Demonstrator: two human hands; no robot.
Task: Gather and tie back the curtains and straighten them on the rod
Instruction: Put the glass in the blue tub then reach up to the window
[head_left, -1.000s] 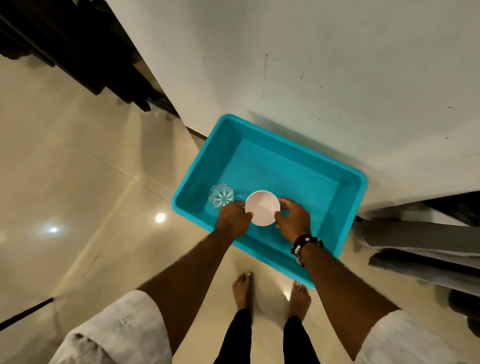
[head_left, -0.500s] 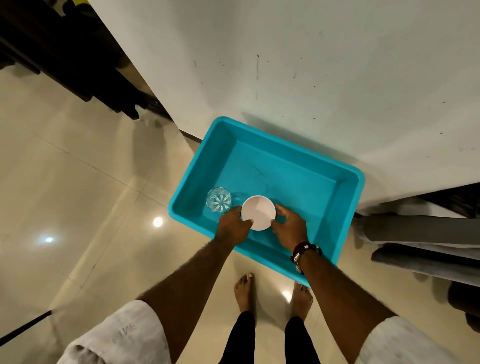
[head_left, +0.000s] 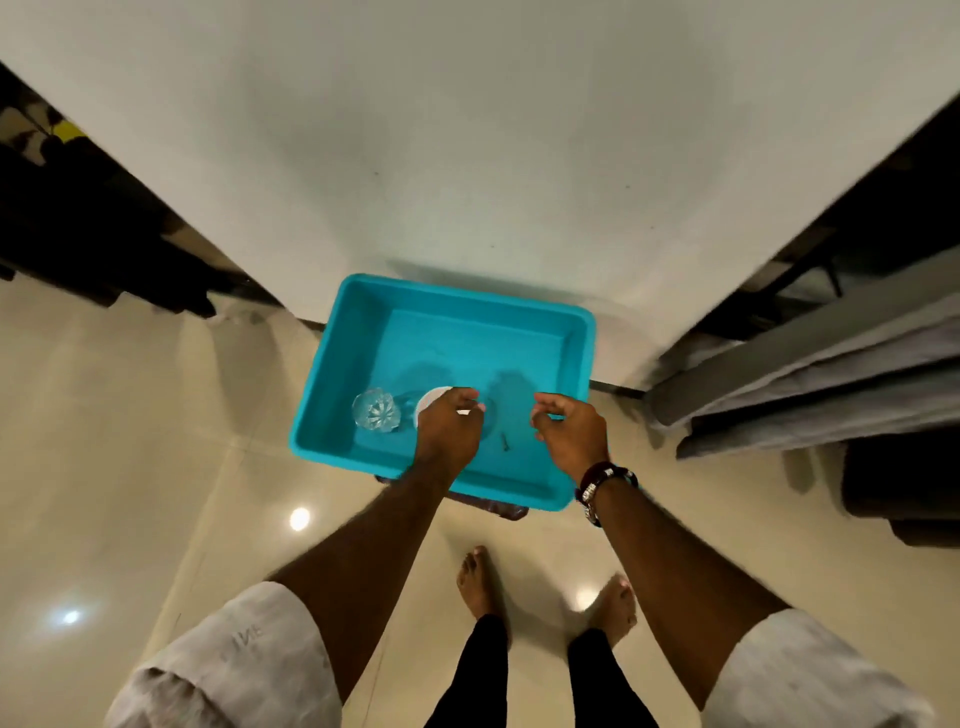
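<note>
A turquoise tub (head_left: 457, 332) sits on the floor at the foot of a white wall (head_left: 467, 130), and the left hand (head_left: 449, 423) hangs over the white bowl (head_left: 428, 399) inside it, fingers curled over the rim — whether they actually grip it I cannot tell. At nine o'clock of the bowl stands a clear glass (head_left: 376, 410). The right hand (head_left: 569, 431) hovers over the tub at three o'clock, fingers loosely curled and holding nothing — the grey curtains (head_left: 810, 384) hang bunched further out at three o'clock, untouched.

Wall (head_left: 467, 130): plain white, lightly marked.
Floor (head_left: 104, 441): glossy cream tiles with lamp reflections.
Furniture (head_left: 78, 234): dark, at the wall's left edge.
</note>
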